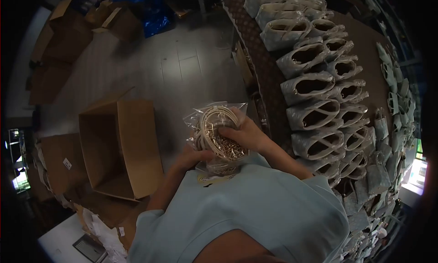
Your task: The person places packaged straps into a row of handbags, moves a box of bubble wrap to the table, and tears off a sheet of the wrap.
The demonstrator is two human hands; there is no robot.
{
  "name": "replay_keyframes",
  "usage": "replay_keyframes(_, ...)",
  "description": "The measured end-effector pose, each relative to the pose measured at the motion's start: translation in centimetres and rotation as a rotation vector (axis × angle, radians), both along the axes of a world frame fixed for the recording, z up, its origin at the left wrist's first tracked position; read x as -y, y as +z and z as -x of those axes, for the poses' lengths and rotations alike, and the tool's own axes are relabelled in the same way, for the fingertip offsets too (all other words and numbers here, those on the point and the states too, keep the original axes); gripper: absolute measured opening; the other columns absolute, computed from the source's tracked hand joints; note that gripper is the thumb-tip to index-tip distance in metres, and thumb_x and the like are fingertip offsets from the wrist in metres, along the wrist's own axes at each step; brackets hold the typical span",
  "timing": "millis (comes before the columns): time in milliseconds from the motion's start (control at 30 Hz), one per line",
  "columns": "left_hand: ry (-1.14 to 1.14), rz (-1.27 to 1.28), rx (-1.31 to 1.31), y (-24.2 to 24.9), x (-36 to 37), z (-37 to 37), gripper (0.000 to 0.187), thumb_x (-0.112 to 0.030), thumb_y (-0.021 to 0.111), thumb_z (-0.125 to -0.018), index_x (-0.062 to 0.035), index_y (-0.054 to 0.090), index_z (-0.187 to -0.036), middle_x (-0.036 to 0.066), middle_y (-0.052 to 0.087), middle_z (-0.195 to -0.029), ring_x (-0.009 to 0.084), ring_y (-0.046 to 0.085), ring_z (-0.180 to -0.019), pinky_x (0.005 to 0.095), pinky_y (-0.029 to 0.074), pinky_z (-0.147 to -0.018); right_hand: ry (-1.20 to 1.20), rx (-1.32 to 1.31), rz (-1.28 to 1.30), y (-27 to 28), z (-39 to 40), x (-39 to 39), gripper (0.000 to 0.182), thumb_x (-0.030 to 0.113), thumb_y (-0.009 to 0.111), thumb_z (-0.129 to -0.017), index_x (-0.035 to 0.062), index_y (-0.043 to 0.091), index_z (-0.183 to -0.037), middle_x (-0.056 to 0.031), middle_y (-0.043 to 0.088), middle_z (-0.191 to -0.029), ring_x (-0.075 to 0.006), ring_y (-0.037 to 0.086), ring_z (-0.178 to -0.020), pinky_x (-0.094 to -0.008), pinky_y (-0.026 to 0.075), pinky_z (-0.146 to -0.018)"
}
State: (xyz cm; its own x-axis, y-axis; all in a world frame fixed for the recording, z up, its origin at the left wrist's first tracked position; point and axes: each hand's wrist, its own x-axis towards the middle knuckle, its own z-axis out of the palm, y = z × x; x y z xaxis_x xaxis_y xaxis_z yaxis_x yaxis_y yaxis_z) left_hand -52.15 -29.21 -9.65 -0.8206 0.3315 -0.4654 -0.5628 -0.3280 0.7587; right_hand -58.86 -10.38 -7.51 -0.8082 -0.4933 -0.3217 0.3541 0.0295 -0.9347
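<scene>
A clear plastic bag [220, 131] with coiled cream straps and small gold-coloured metal parts inside is held up in front of the chest. My left hand [197, 156] grips its lower left side, the thumb lying across the front. On the right side my right hand [244, 133] has hold of it, thumb pressed on the plastic over the coil. Some fingers of both hands are hidden behind the bag.
An open cardboard box [137, 149] stands at the left, with more boxes [61, 37] at the upper left. Rows of plastic-wrapped grey handbags [315, 115] cover a brown table [255, 48] at the right. A blue plastic bag [155, 17] lies at the top.
</scene>
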Motion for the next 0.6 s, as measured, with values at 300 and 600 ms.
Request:
replay_keyframes(300, -0.125, 0.322, 0.055, -4.2, 0.8, 12.9, 0.082, -0.016, 0.076, -0.057, -0.0013, 0.031, -0.125, 0.011, 0.049, -0.112, 0.0196, 0.049, -0.101, 0.0334, 0.044, -0.083, -0.397, 0.567, 0.379, -2.9, 10.9, -1.0, 0.027, 0.018, 0.048, -0.088, 0.0012, 0.046, -0.108, -0.0019, 0.055, -0.093, -0.0078, 0.050, -0.085, -0.0232, 0.043, -0.077)
replay_keyframes(600, -0.461, 0.493, -0.006, -4.6, 4.5, 29.6, 0.067, -0.020, 0.075, -0.060, 0.0003, 0.042, -0.115, 0.010, 0.057, -0.098, 0.0179, 0.053, -0.095, 0.0325, 0.046, -0.077, -0.704, 0.219, 0.235, -3.6, 21.0, 3.5, 0.028, 0.023, 0.044, -0.090, 0.0034, 0.045, -0.110, -0.0025, 0.052, -0.098, -0.0079, 0.048, -0.087, -0.0207, 0.039, -0.078)
